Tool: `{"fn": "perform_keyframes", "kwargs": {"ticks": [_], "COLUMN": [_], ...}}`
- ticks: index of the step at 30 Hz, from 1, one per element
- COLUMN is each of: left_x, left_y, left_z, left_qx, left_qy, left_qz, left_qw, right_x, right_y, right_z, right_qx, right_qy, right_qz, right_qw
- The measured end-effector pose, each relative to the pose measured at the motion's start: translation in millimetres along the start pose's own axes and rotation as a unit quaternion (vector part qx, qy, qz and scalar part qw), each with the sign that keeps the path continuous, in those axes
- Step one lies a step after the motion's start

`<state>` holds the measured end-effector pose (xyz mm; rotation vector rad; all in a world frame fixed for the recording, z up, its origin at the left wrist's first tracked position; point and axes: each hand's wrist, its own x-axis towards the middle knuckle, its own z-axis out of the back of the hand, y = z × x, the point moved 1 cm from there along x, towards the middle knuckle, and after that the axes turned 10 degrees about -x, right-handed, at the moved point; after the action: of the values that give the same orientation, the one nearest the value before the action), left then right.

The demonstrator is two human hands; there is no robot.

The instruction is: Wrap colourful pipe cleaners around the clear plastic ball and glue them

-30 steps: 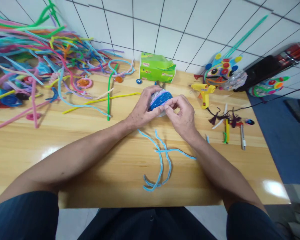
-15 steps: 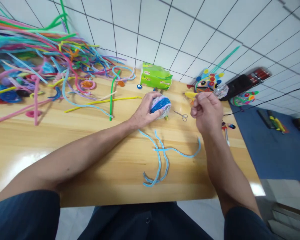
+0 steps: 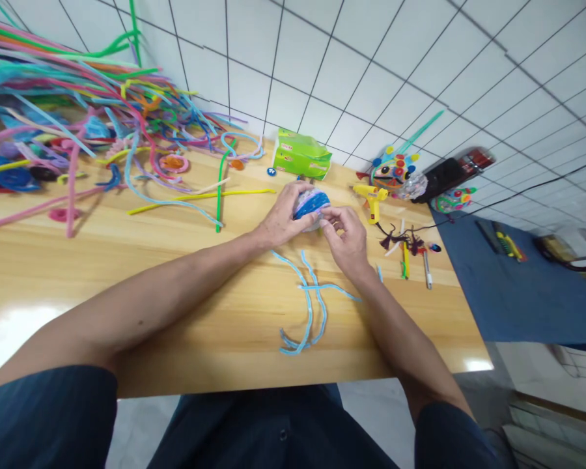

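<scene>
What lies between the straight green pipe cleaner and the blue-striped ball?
In the head view, one end of the yellow pipe cleaner lies there, then the left hand, which grips the blue-striped ball.

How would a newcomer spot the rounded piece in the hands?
Find the wooden table against the tiled wall, then the green packet near that wall. In front of the packet, the left hand holds the rounded piece, with the right hand at its edge. Unlike the packet and the thin light-blue strands on the table, it has a broad deep-blue band.
</scene>
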<state>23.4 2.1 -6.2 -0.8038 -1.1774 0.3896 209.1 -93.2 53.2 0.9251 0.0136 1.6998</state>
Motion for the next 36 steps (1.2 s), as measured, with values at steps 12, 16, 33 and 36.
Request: {"fn": "perform_keyframes", "kwargs": {"ticks": [12, 16, 33, 36], "left_x": [0.8, 1.4, 1.9, 1.1], "left_y": [-1.7, -0.7, -7.8, -10.5], "left_z": [1.6, 2.2, 2.9, 2.3], "left_qx": [0.010, 0.008, 0.022, 0.028], "left_qy": [0.003, 0.002, 0.005, 0.006], "left_qz": [0.007, 0.007, 0.021, 0.039], "left_qw": [1.000, 1.000, 1.000, 0.999], "right_x": [-6.1, -8.6, 13.0, 27.1], "right_y": [-1.5, -2.9, -17.7, -58.2], "right_z": [-7.5, -9.8, 33.4, 79.3], "right_qx": [-0.035, -0.038, 0.221, 0.331], "right_qy": [-0.045, -0.044, -0.133, -0.165], "right_qz": [0.043, 0.040, -0.224, -0.322], "right_qw": [0.997, 0.997, 0.940, 0.871]}}
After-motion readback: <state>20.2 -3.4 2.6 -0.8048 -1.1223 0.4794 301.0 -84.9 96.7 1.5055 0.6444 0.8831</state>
